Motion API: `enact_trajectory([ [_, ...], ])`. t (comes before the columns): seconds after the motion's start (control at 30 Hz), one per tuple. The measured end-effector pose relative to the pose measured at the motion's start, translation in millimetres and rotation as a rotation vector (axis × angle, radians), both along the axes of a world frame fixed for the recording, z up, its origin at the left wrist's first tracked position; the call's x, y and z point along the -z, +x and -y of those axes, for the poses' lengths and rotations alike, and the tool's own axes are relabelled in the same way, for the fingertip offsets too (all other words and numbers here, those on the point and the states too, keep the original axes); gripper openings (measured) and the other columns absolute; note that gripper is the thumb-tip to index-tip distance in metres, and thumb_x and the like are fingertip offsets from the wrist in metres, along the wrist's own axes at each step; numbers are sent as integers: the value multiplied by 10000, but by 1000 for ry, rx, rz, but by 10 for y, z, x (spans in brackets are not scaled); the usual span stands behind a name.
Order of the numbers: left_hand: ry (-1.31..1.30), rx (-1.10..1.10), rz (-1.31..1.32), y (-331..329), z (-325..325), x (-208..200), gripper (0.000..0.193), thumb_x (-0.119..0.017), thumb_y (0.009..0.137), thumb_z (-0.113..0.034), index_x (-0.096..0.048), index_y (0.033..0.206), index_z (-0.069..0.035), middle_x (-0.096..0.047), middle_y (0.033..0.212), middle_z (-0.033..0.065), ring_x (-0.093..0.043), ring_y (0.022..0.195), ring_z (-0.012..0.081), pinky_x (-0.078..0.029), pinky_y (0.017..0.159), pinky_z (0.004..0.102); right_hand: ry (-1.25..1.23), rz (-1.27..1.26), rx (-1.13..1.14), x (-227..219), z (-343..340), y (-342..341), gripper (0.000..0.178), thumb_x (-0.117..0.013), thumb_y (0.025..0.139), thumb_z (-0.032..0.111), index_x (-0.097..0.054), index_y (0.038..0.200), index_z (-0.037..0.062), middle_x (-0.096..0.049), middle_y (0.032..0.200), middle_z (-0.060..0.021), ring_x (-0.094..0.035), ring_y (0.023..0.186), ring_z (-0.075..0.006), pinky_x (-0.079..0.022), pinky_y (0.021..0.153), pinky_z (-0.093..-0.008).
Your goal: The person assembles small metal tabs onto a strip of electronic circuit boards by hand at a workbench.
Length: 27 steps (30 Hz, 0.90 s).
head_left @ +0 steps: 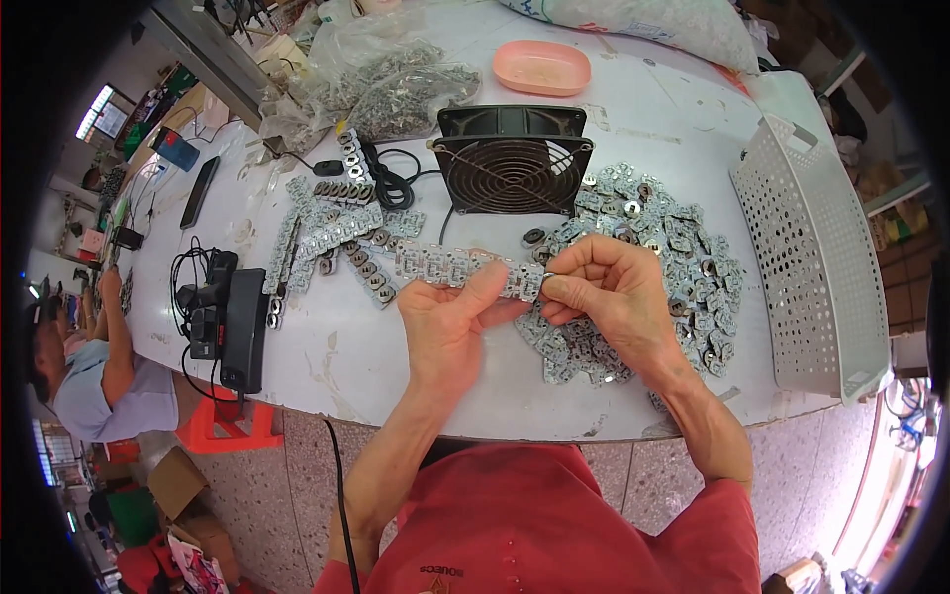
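Note:
A whitish strip of small joined circuit boards (430,263) is held up above the near part of the table, lying nearly level. My left hand (443,327) grips it from below, thumb across its front. At the strip's right end my right hand (618,297) is closed in a pinch on the end piece; the fingers partly hide that piece. Behind and under my right hand spreads a pile of loose small circuit boards (705,292), some with round metal parts. More board strips (341,233) lie stacked and crossed to the left of my hands.
A black fan (515,173) stands beyond my hands, its cable (396,193) coiled left. A white perforated basket (816,267) flanks the pile at right. Bags of small metal parts (416,99), a pink tray (541,69) and a black case (243,332) occupy the table. A person (104,381) sits left.

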<state>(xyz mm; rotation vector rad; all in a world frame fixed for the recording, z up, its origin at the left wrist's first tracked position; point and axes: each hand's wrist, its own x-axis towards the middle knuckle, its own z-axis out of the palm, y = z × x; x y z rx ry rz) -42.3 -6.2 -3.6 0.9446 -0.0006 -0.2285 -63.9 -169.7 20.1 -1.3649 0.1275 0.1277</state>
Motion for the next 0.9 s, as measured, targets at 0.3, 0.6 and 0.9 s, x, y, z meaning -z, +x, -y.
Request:
enact_trajectory([
  [0.3,12,54,10,-15,-15,35,155,-616,810,-7,-595,961,22,-634,863,101,-639,755,171,-598,633,360,-22,49,-31,2,35,-1,87,-646,743,-38,-616,821,-61,-639,702,-104,-627,611,-132,-532,558,-232],
  [0.6,45,80,-5,-15,-13,68,146,-611,820,-21,-605,962,14,-642,861,89,-639,749,162,-598,636,355,-43,54,-28,24,58,5,97,-656,724,-38,-640,814,-67,-641,687,-113,-620,595,-131,-526,551,-228],
  [0.9,22,139,-50,3,-29,48,147,-624,809,-33,-619,951,6,-649,868,87,-640,771,181,-569,690,366,-75,33,-13,-40,77,18,102,-661,731,-3,-645,811,-65,-638,680,-112,-618,589,-133,-525,546,-229],
])
